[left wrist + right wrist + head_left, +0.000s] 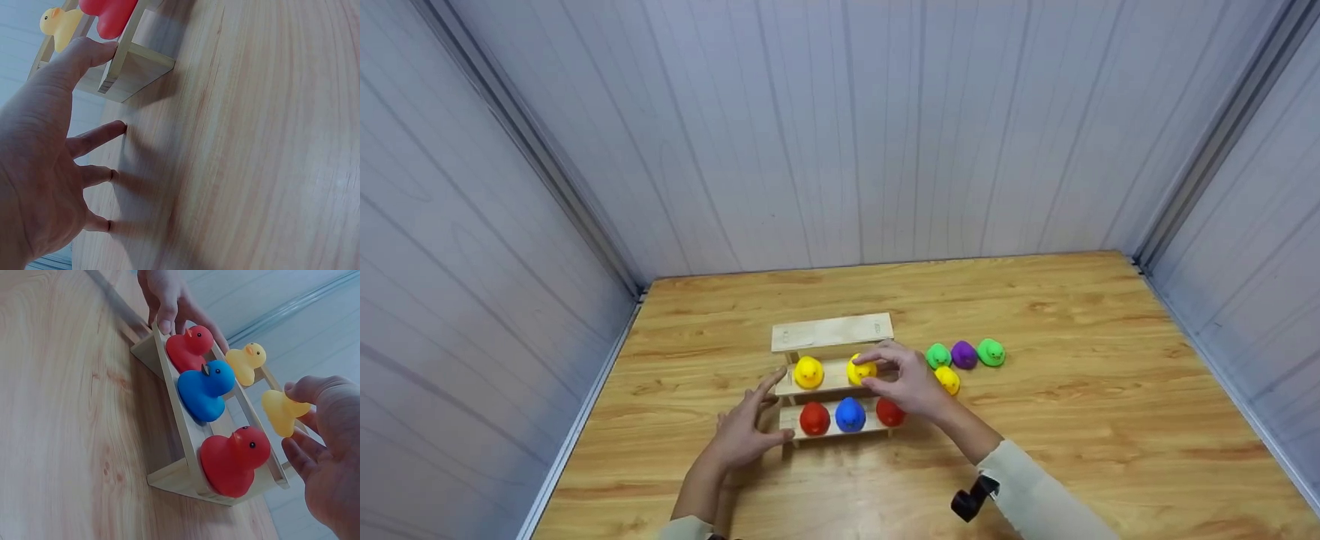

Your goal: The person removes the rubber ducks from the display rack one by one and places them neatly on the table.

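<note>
My right hand (911, 380) pinches a yellow rubber duck (278, 412) between thumb and fingers, at the right part of the middle step of a wooden three-step rack (832, 330). Another yellow duck (808, 372) sits on the left of that step. On the lowest step stand a red duck (190, 347), a blue duck (206, 391) and a second red duck (235, 461), in a row. At the rack's left end is my left hand (742, 435), fingers spread and thumb touching the lowest step's end. Whether the pinched duck rests on the step, I cannot tell.
Right of the rack, on the wooden table (1072, 420), lie a green duck (938, 355), a purple duck (964, 355), another green duck (991, 352) and a yellow duck (947, 380). The rack's top step holds no duck. Pale panel walls (847, 135) enclose the table's back and sides.
</note>
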Available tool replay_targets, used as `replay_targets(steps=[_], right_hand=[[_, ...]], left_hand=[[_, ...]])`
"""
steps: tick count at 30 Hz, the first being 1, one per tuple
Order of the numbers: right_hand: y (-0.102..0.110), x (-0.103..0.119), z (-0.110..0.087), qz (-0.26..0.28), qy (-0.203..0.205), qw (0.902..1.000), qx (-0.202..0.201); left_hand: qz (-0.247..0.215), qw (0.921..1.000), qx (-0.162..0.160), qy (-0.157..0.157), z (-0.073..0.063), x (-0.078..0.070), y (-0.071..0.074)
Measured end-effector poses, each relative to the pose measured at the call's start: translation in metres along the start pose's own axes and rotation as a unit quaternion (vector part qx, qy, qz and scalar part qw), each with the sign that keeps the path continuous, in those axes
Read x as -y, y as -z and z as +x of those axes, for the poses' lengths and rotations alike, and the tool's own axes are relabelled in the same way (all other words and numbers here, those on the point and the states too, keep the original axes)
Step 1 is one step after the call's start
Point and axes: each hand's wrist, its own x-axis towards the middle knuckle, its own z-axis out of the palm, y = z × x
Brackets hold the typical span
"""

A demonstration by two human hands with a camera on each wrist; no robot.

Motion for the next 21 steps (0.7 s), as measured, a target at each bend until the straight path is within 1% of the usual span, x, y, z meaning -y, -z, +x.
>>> replay_targets(steps=[7,14,21], right_hand=[[0.014,-0.003,-0.006,0.010,0.000,0.9999,-0.007],[0.030,-0.008,-0.014,-0.013,-0.002,0.9995,-0.030],[0.046,-0.011,-0.019,-0.029,-0.012,0.9987,-0.041]], left_hand=[[0.000,1.0000,-0.004,-0.005,-0.001,0.000,-0.001],[-0.002,1.0000,0.000,-0.003,0.000,-0.001,-0.002],[-0.001,1.0000,0.000,0.004,-0.001,-0.001,-0.002]])
